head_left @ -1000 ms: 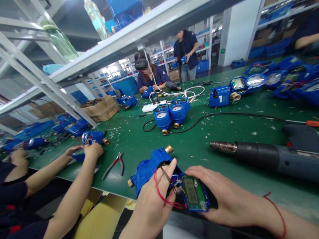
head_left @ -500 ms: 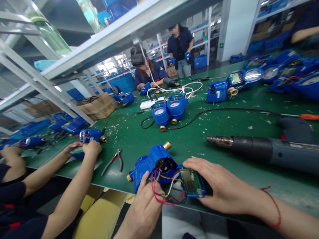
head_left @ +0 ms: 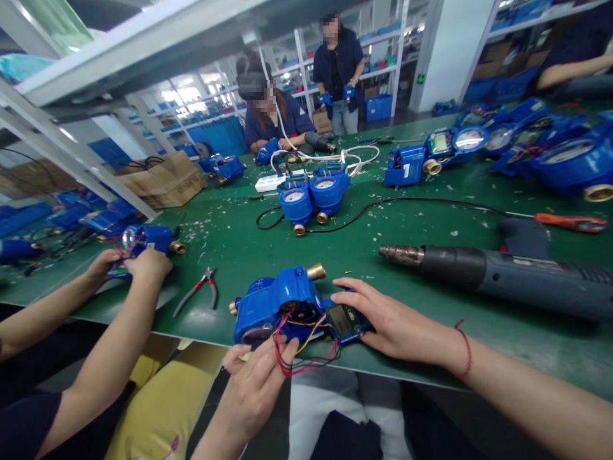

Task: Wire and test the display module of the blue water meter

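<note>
right hand (head_left: 390, 322) wide around display module (head_left: 343, 321), holding it; left hand (head_left: 256, 388) at red wires (head_left: 284, 367), can't tell if gripping. blue meter (head_left: 278, 294) by near edge of green table (head_left: 354, 248), surface showing between it and pliers (head_left: 209, 275), heat gun (head_left: 498, 275).

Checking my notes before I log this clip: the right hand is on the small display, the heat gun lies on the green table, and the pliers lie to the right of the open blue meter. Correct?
Not quite: the pliers lie to the left of the open blue meter, as the head view shows. The right hand and heat gun are as you say.
</note>
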Motion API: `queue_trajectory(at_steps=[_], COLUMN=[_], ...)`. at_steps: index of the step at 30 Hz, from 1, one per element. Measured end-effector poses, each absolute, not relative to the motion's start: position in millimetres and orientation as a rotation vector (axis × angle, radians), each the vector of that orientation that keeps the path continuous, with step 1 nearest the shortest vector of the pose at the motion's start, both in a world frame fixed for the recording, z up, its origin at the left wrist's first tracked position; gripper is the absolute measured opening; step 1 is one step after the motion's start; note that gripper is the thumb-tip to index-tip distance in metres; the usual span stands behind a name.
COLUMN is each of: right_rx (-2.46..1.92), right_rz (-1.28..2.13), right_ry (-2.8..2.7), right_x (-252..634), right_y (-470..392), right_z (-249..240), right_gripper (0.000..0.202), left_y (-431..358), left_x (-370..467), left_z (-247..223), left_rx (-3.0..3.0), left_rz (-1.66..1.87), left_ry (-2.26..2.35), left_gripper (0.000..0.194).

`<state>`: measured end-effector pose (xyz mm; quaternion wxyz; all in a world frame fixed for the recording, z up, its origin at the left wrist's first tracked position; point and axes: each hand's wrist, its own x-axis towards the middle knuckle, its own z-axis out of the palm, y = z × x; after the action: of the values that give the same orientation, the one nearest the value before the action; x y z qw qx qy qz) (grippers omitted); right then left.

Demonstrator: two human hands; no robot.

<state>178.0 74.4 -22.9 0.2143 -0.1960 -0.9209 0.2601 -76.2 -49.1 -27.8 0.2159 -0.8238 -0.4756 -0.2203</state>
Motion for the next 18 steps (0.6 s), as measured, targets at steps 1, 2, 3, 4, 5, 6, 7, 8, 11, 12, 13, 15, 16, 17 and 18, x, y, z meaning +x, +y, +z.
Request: queue_trajectory(at_steps=[1,2,3,4,5,6,7,8,11,12,13,15,16,17,18], right_rx=[-0.527,-0.515,-0.512,-0.519,-0.533,-0.545,-0.548,-0.544,-0.491,-0.472,-0.462,-0.479,-0.513,-0.558,-0.605], right_rz=[0.733,0.739,0.743,0.748,0.755,0.762,0.762,0.751,0.662,0.619,0.577,0.481,0.421,0.361,0.303], right_ry=[-2.56,-2.568,-2.575,-2.58,-2.584,-2.588,-2.594,-2.602,-2.628,-2.631,-2.633,-2.638,-2.644,-2.652,-2.659], right_x=[178.1,178.2,178.3,178.2,177.9,177.2,176.3,175.2,173.0,173.2,174.0,177.0,178.8,180.5,181.8], right_y=[73.8,72.7,70.9,68.4,65.3,61.9,58.3,55.0,49.0,49.3,50.9,57.8,62.8,68.4,74.3], right_z=[-22.5,-22.0,-21.6,-21.4,-21.4,-21.7,-22.1,-22.5,-23.2,-22.9,-22.4,-20.9,-20.2,-19.7,-19.6], right_gripper=[0.07,0.07,0.069,0.067,0.065,0.066,0.069,0.074,0.075,0.073,0.069,0.065,0.065,0.065,0.067], left_y=[-52.2,-55.3,-58.3,-60.9,-62.6,-62.9,-61.1,-57.0,-32.6,-22.8,-13.8,-1.1,1.8,2.5,1.4], left_x=[-75.7,-75.0,-74.7,-75.1,-76.6,-79.0,-82.5,-86.8,-101.0,-104.8,-107.3,-106.3,-102.2,-95.8,-87.2], left_z=[-30.5,-32.0,-31.5,-28.9,-23.9,-16.5,-7.3,3.0,31.8,37.9,41.4,40.6,36.9,32.0,26.3], left_rx=[-2.288,-2.297,-2.303,-2.294,-2.271,-2.226,-2.169,-2.112,-2.259,-2.384,-2.51,-2.623,-2.597,-2.509,-2.374], left_rz=[-0.637,-0.664,-0.703,-0.746,-0.787,-0.831,-0.868,-0.907,-0.707,-0.569,-0.432,-0.307,-0.303,-0.329,-0.358], left_ry=[-1.337,-1.346,-1.331,-1.305,-1.262,-1.233,-1.232,-1.258,-1.532,-1.589,-1.649,-1.765,-1.838,-1.916,-1.991], left_gripper=[0.036,0.038,0.04,0.043,0.045,0.049,0.052,0.056,0.068,0.078,0.084,0.087,0.087,0.085,0.084])
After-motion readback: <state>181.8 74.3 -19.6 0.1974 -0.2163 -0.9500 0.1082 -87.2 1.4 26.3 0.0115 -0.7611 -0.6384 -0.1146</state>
